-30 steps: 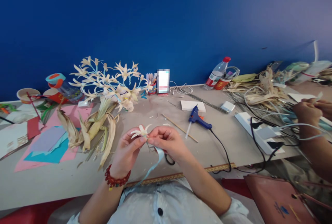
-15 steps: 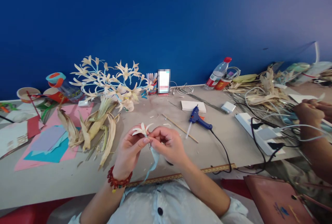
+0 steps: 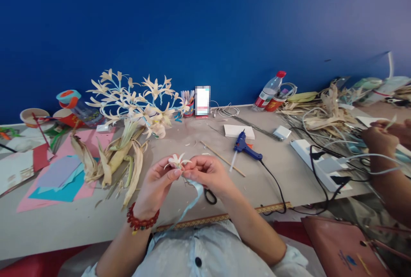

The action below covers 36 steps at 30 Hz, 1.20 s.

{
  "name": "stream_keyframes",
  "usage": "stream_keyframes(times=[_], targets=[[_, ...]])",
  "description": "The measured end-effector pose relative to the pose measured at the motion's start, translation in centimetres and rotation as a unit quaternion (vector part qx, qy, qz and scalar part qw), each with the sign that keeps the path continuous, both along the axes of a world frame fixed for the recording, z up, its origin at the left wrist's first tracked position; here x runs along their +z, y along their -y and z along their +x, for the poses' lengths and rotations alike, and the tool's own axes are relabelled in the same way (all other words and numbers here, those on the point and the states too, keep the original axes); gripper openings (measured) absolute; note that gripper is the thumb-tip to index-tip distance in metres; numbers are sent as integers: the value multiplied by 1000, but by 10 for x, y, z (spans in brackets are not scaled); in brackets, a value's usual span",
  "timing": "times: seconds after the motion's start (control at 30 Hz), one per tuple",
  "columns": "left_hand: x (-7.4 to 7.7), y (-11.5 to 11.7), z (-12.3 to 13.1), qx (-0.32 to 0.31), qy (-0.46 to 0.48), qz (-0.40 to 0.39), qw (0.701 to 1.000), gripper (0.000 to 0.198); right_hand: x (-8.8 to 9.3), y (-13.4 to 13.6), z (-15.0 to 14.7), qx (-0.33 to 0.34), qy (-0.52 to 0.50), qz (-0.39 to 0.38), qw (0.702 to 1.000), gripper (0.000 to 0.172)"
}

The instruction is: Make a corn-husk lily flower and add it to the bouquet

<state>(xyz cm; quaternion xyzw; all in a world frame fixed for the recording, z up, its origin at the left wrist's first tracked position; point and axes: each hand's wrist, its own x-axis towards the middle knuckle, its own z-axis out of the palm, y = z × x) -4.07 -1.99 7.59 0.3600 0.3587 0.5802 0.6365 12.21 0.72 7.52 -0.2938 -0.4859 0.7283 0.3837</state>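
Just above the table's front part, my left hand (image 3: 161, 183) pinches a small cream-coloured flower (image 3: 177, 161) made of narrow curled petals, holding it near its base. My right hand (image 3: 208, 175) meets it from the other side, thumb and fingers closed on a pale blue strip of tape (image 3: 192, 203) at the flower's base. The strip hangs down toward my lap. The flower's stem is mostly hidden by my fingers. Beside my right wrist lies a black scissor-like loop handle (image 3: 210, 197), the rest covered by the hand.
A blue glue gun (image 3: 245, 147) lies right of my hands near a thin wooden stick (image 3: 223, 158). Corn husks (image 3: 133, 174) and coloured paper (image 3: 58, 187) lie left. Behind stands a flower arrangement (image 3: 154, 93). At right are a power strip (image 3: 316, 163) and another person's hand (image 3: 380, 140).
The flower has tilted and now faces more upward and open. My right hand has shifted slightly, bringing the blue strip outward and uncovering the black loop.
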Motion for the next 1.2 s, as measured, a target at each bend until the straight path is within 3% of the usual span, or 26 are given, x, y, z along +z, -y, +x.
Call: stream_keyframes(times=[0.23,0.5,0.63,0.77,0.87,1.2], targets=[[2,-1,-1,-43,19,10,999,7,0,1,-1,17,-21,-20,999,30],[-5,4,10,4,55,23,998,18,-4,5,-5,-59,27,86,994,27],[-7,5,11,40,43,19,998,11,-3,7,-5,-78,65,123,987,27],[-6,5,8,49,23,28,998,9,-5,4,-2,-33,33,75,996,27],[-5,4,3,20,-2,30,999,7,-5,0,1,-3,16,39,999,24],[-3,0,-7,-27,-2,-9,1000,7,-3,-3,-3,19,5,-20,1000,29]])
